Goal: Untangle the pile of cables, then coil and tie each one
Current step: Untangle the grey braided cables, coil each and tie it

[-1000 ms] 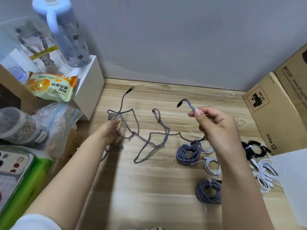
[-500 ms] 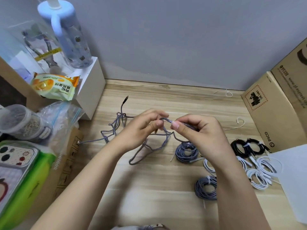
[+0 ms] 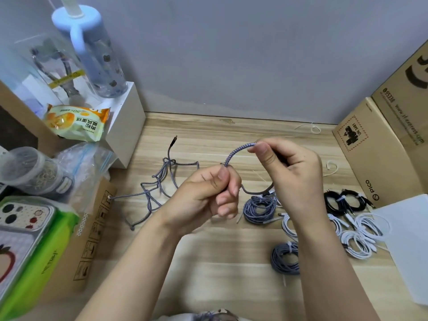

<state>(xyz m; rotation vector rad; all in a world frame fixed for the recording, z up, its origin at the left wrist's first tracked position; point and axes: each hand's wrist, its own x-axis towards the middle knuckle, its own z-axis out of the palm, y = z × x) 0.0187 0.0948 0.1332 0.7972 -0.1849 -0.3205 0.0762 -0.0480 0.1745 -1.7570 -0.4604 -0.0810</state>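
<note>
Above the middle of the wooden worktop (image 3: 208,262), both hands hold one grey braided cable (image 3: 236,152) raised clear of the surface. The left hand (image 3: 208,193) pinches the cable between thumb and curled fingers at the lower end of a short arc; the right hand (image 3: 291,172) pinches the upper end the same way, so each hand is clamped on the cable and the two stand close together. This spacing appears chosen to set the size of the first loop, a judgement consistent with the start of coiling. The remainder of the cable trails left across the worktop in loose kinks, with one plug end (image 3: 174,141) lying near the white box (image 3: 126,133); the slack looks free of other cables, so untangling of this piece seems complete. Finished work is grouped to the right, well apart from the loose length: two grey coils (image 3: 260,208) (image 3: 284,258), white coils (image 3: 361,237) and black coils (image 3: 345,201), each bound with a tie. Keeping them there leaves room for the trailing cable to feed in. Spare white ties (image 3: 315,129) lie near the cardboard box (image 3: 379,154), within reach of the right hand. The main risk is that the kinks resist lying flat in the coil.
</note>
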